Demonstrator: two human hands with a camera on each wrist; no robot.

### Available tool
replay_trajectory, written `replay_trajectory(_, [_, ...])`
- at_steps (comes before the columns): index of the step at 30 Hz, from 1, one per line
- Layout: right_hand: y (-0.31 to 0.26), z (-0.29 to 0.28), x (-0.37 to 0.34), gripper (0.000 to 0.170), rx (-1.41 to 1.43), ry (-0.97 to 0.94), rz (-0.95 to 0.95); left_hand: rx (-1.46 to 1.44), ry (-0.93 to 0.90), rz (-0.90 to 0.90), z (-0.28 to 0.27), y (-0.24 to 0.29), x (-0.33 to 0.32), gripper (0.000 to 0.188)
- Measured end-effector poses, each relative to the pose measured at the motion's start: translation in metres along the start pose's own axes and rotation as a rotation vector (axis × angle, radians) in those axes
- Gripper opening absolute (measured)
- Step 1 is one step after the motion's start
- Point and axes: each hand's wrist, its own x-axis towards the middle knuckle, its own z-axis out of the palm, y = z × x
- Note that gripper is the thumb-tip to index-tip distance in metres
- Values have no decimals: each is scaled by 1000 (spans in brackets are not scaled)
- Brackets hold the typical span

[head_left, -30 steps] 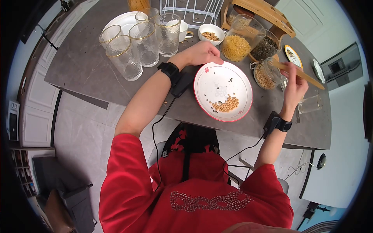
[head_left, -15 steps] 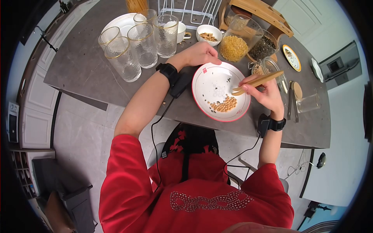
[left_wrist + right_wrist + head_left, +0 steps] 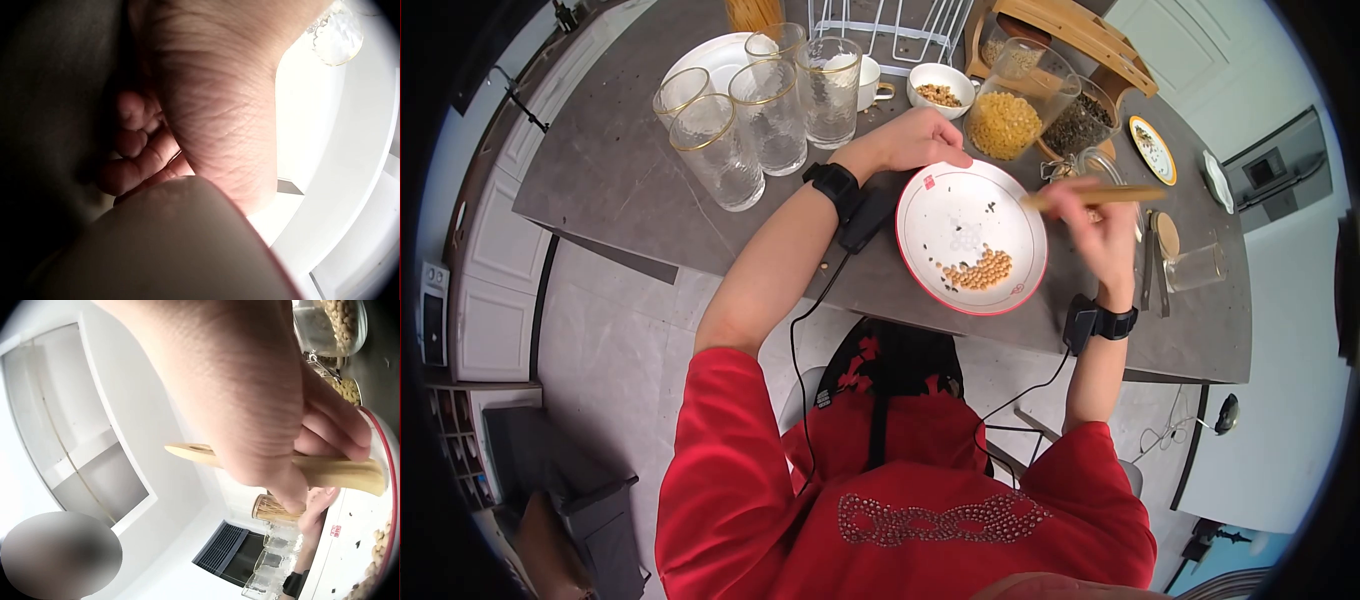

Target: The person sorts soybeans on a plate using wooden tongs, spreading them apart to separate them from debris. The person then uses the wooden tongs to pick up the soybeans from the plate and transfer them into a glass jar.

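Observation:
A white red-rimmed plate (image 3: 930, 225) has soybeans (image 3: 982, 270) gathered toward its near side, with a few dark seeds (image 3: 990, 208) scattered over it. My left hand (image 3: 922, 138) grips the plate's far rim; in the left wrist view its fingers (image 3: 134, 172) curl at the edge. Wooden tongs (image 3: 1135, 194) are held in my right hand (image 3: 1105, 240) at the plate's right side. In the right wrist view the tongs' tip (image 3: 369, 478) overlaps the plate near the rim. Partly hidden behind the right hand stands a glass jar (image 3: 1093, 160), which holds soybeans in the right wrist view.
Several gold-rimmed glasses (image 3: 772, 125) stand at the left. Beyond the plate are a white cup of nuts (image 3: 940, 92), a jar of yellow pasta (image 3: 1003, 125) and a jar of dark seeds (image 3: 1080, 125). A tumbler (image 3: 1197, 267) lies on its side at the right.
My right hand came left from above the soybean jar to over the plate with the tongs, then drew back slightly to the plate's right rim. The left hand stays on the plate.

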Motion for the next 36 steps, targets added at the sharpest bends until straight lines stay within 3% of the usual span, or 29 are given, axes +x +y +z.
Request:
replay_trajectory(1, [8,-3,-1,17,93,240,23,-4,3,-10,1,1,0,25])
replay_trajectory(2, [12,-9,-2,17,90,242,23,-6,9,-15,0,4,1,25])
replay_trajectory(4, [17,-17,4,21,59,685,86,11,19,-17,0,4,3,25])
replay_trajectory(7, [21,-26,5,23,121,709,128,16,31,-30,0,6,-1,25])
replay_trajectory(8, [22,-27,2,23,118,713,135,16,29,-29,0,8,-1,25])
replay_trajectory(11, [13,-22,-2,19,386,294,139,-1,1,-20,-1,4,2,25])
replay_trajectory(12, [8,-18,-2,19,387,296,130,6,4,-17,-2,4,4,25])
replay_trajectory(14, [1,-9,-3,14,237,-127,87,3,7,-9,-1,0,3,25])
replay_trajectory(20, [-11,8,-1,14,185,-325,-4,-2,15,-18,-1,-3,4,24])
replay_trajectory(31, [-6,11,-1,14,122,-368,7,-10,9,-23,-1,0,1,25])
replay_trajectory(34, [-5,4,1,14,75,-242,-35,-2,-1,-16,0,-1,4,25])
replay_trajectory(36, [10,-8,1,17,201,257,75,-4,14,1,-3,-2,4,24])
